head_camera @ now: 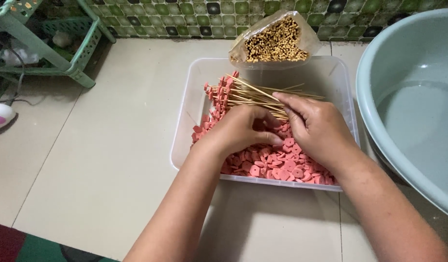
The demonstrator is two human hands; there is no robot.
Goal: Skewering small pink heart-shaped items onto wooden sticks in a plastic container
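Two hands work inside a clear plastic tub (185, 121) that sits on the pale tiled floor (102, 145). The tub holds a heap of pink sausage slices (277, 167) along its near side and a bundle of bamboo skewers (248, 92), their far ends already threaded with pink pieces, lying across the slices. The left hand (241, 128) is curled with fingers pinched together down in the heap; what it grips is hidden. The right hand (316, 126) presses its fingers closed on the skewer bundle. A clear bag of bare skewers (277, 41) leans on the tub's far rim. A large grey-blue basin (408, 97) holding water stands just right of the tub.
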